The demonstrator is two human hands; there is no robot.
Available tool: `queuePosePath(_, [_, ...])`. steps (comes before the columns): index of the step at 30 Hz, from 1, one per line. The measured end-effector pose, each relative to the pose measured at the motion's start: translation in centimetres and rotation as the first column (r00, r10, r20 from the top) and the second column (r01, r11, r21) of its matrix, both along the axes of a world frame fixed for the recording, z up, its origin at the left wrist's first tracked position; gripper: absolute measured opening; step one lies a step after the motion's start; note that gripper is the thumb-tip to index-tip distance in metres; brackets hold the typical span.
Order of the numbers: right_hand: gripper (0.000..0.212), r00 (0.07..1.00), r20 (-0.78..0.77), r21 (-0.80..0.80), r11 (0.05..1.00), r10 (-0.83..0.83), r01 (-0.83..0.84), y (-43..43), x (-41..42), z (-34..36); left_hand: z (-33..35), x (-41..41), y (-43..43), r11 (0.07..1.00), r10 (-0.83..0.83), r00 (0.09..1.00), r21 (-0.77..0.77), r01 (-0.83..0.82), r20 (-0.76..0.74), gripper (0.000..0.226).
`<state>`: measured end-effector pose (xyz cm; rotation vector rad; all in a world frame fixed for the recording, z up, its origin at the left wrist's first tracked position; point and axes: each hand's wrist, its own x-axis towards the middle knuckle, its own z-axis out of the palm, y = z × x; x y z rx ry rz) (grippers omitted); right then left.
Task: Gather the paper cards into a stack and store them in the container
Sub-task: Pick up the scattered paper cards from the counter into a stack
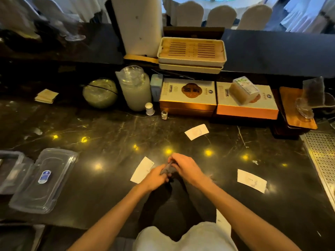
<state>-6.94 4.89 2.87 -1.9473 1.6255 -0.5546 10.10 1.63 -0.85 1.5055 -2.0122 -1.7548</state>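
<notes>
My left hand (155, 178) and my right hand (184, 167) meet over the middle of the dark marble counter (108, 178), both gripping a small grey stack of cards (168, 169) held on edge. One white card (142, 169) lies flat just left of my left hand, partly under it. Another white card (251, 180) lies to the right, and a third (196, 132) lies farther back. At the left edge sits a clear plastic container (43, 180) with a blue label; its open lid (10, 171) lies beside it.
Along the back stand two orange and white gift boxes (188, 96), a stack of plastic cups (135, 87), a round bowl stack (100, 92), a small white shaker (149, 109) and a shot glass (164, 115). A perforated metal drain (322, 160) borders the right.
</notes>
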Motion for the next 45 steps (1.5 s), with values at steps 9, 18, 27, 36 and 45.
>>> queuePosePath(9, [0.052,0.938,-0.315,0.178,0.980,0.143,-0.090,-8.3,10.0,-2.9,0.0,11.8,-4.9,0.904,0.416,0.909,0.092,-0.417,0.026,0.016])
queuePosePath(18, [0.051,0.816,-0.516,0.322,0.942,0.259,-0.096,-7.7,12.1,-6.3,0.5,15.3,-6.2,0.876,0.423,0.906,0.261,-0.406,-0.011,0.028])
queuePosePath(27, [0.017,0.971,-0.169,0.163,0.967,-0.168,0.196,-4.5,10.3,-5.4,0.9,13.9,-8.0,0.911,0.315,0.949,0.283,-0.300,-0.008,0.042])
queuePosePath(36, [0.014,0.973,0.044,0.161,0.963,-0.228,0.218,-0.9,4.9,3.1,4.6,6.0,-8.2,0.962,-0.151,0.988,0.225,0.155,-0.034,0.067])
queuePosePath(45, [0.019,0.878,0.177,0.079,0.895,-0.445,0.438,4.4,1.8,4.2,6.8,-0.5,-2.3,0.836,-0.306,0.903,0.369,0.406,-0.300,0.035])
